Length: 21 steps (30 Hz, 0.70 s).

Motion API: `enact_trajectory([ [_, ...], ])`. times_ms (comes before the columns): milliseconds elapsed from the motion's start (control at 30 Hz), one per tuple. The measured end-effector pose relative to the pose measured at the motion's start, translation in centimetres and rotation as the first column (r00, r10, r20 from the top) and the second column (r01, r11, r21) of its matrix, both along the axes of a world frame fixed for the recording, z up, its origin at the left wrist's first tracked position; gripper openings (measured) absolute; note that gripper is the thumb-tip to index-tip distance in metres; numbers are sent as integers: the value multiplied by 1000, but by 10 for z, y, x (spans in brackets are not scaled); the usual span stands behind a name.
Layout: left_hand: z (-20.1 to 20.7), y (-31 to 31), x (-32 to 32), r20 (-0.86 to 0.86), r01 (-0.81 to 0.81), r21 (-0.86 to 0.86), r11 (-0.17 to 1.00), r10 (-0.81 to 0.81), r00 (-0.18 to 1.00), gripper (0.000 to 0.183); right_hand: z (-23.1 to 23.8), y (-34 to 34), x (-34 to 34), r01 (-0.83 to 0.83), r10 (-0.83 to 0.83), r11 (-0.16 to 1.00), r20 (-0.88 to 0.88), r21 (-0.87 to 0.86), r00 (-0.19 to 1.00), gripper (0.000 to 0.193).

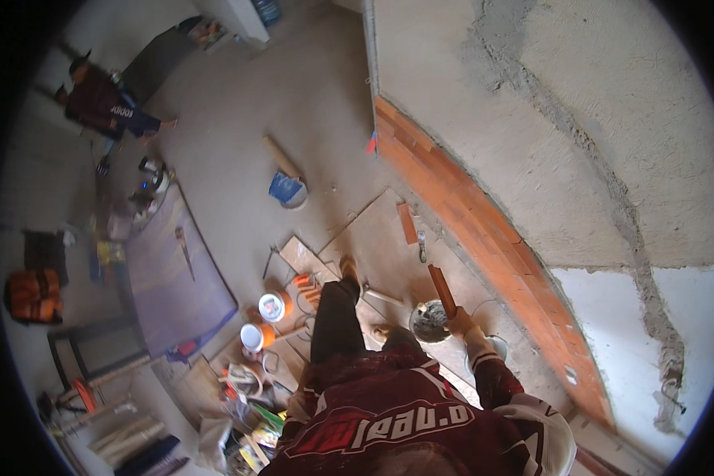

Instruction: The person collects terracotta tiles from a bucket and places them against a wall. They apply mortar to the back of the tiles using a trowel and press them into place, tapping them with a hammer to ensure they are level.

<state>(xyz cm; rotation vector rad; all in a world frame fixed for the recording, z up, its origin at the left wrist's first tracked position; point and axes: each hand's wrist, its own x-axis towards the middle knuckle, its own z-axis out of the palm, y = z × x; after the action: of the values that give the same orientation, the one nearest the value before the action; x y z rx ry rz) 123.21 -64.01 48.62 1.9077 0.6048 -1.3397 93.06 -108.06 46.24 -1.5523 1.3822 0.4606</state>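
My right hand [460, 324] is closed around one end of a long, thin reddish-brown brick tile [443, 291], held out in front of the wall. Just beside and below it on the floor stands a dark round bucket [430, 321] with grey mortar in it. My left arm [300, 403] hangs close to my hip, and its fingers do not show clearly. Ahead on the floor lie another brick tile [407, 224] and a scraper with a green handle [422, 247]. On my right, orange brick tiles [484, 230] cover the lower part of the wall.
Orange-and-white buckets [275, 306], a stack of orange tiles [305, 289] and a hammer-like tool [383, 297] surround my feet. Tools and bags [246, 389] crowd the lower left. A bucket with a blue cloth [288, 190] stands ahead; another person [103, 103] is far left.
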Motion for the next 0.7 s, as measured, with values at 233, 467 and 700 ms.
enact_trajectory([
  [233,-71,-242,219,-65,40,-671,740,-112,992,58,42,-12,140,101,-83,992,209,-78,974,67],
  [467,57,-505,247,-444,-162,-632,758,-183,877,65,111,-77,312,110,-91,994,590,4,802,60],
  [700,82,-562,286,-522,-312,-661,683,-119,845,53,148,-96,373,10,-7,1000,458,-4,889,57],
])
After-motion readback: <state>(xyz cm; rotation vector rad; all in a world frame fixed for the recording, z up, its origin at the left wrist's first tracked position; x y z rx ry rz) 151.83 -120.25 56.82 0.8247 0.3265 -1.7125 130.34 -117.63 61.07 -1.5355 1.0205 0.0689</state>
